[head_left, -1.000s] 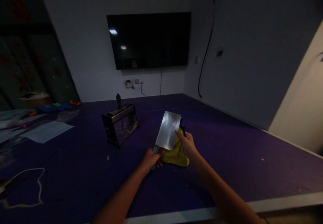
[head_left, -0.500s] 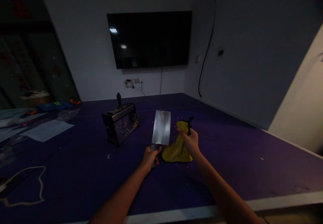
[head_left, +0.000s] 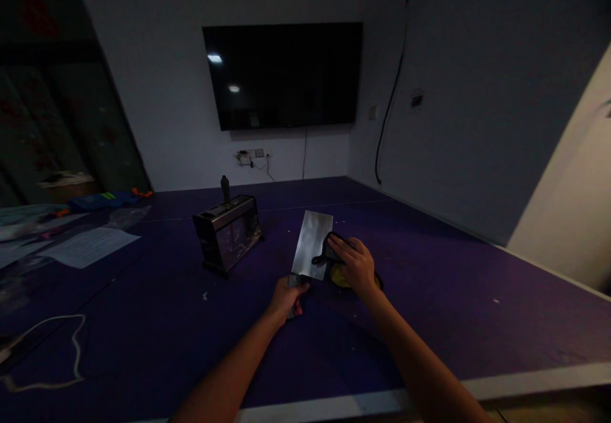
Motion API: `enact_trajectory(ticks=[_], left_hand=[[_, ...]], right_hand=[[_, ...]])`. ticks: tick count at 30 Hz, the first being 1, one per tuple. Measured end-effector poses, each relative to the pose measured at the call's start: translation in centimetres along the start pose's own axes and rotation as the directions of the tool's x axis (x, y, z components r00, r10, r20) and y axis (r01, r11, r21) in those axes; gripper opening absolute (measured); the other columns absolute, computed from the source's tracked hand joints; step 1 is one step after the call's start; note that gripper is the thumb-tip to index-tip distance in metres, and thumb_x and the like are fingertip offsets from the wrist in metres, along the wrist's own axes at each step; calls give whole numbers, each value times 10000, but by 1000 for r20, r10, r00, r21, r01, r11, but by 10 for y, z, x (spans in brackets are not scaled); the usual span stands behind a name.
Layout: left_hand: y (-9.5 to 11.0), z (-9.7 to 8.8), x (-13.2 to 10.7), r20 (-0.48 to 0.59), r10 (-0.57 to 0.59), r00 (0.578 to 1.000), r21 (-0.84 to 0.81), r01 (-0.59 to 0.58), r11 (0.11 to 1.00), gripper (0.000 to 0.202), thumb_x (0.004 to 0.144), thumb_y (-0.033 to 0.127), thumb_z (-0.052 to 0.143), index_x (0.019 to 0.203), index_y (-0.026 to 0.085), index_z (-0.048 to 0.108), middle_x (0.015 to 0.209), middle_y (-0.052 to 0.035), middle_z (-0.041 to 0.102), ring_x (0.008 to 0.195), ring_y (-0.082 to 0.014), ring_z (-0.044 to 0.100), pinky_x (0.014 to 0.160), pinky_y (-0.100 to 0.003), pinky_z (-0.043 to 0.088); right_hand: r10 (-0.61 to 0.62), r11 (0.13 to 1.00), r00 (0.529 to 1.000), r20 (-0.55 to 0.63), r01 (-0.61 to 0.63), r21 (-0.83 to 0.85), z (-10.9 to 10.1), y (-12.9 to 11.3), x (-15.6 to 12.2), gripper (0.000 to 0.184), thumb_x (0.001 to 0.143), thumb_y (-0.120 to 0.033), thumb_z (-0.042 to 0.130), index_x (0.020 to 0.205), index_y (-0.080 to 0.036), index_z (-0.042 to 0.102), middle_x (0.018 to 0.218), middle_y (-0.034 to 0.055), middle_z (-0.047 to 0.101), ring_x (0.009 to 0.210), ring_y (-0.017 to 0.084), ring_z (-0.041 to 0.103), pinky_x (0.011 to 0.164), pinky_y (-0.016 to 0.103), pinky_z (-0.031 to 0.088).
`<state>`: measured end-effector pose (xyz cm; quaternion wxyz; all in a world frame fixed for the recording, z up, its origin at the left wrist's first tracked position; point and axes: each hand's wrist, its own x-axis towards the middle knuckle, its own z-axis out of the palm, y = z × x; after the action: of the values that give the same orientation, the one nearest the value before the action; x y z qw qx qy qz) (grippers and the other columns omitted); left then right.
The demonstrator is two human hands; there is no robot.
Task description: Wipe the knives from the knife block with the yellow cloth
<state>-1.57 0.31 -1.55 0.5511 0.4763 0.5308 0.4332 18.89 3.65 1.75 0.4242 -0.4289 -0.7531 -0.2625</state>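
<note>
My left hand point(head_left: 287, 298) is closed round the handle of a cleaver point(head_left: 312, 243), whose broad shiny blade points away from me above the table. In my right hand point(head_left: 356, 264) is a yellow cloth with a dark edge and a dark loop point(head_left: 340, 277). The fingers press the dark side of the cloth at the right edge of the blade; whether they touch the metal I cannot tell. Part of the cloth is hidden under the palm. Further off to the left, a dark knife block point(head_left: 229, 232) stands with one black handle sticking up.
The purple table point(head_left: 453, 308) has a pale front edge. Papers point(head_left: 90, 247) and plastic lie at the left, with a white cable point(head_left: 79, 346) nearer me. A television point(head_left: 286, 76) hangs on the wall behind, and a black cable point(head_left: 392, 92) runs down the right wall.
My right hand has turned palm down and brought the cloth to the blade's right edge, bunching it. The cleaver has tilted slightly to the right.
</note>
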Motion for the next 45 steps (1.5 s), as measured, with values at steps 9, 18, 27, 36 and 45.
enact_trajectory(ticks=[9,18,27,36,45], left_hand=[[0,0,1,-2,41,999,43,-41,998,209,689,303,634,739,165,486,358,80,427,270,-95,432,332,-180,304],[1,0,-1,-27,20,999,-11,-20,1000,190,679,278,634,752,168,497,364,85,418,270,-89,418,328,-178,301],[3,-1,1,-77,19,997,-113,-28,993,148,656,282,605,659,166,513,345,72,402,272,-84,404,319,-180,282],[4,-5,3,-98,21,995,-279,-48,959,210,601,308,639,626,174,480,376,80,391,277,-69,378,302,-182,261],[5,-6,2,-119,8,993,-271,-40,962,225,619,335,616,616,176,457,380,85,383,276,-61,365,316,-185,295]], right_hand=[[22,998,999,27,-24,64,1,1,3,675,603,16,426,1194,-274,576,1218,-53,589,976,226,497,864,371,437],[12,990,997,75,-22,137,8,-9,1,658,561,27,432,1116,-263,635,1166,-45,622,957,228,493,827,360,448],[-47,982,985,166,15,191,6,-27,4,653,552,49,413,1066,-266,664,1141,-46,638,945,209,509,804,332,452],[-137,960,965,223,74,271,12,-40,3,673,528,49,405,1063,-265,663,1133,-28,644,933,204,518,797,339,444],[-191,940,949,251,103,325,11,-41,3,647,533,28,419,1046,-274,670,1122,-28,651,944,198,530,807,344,454]])
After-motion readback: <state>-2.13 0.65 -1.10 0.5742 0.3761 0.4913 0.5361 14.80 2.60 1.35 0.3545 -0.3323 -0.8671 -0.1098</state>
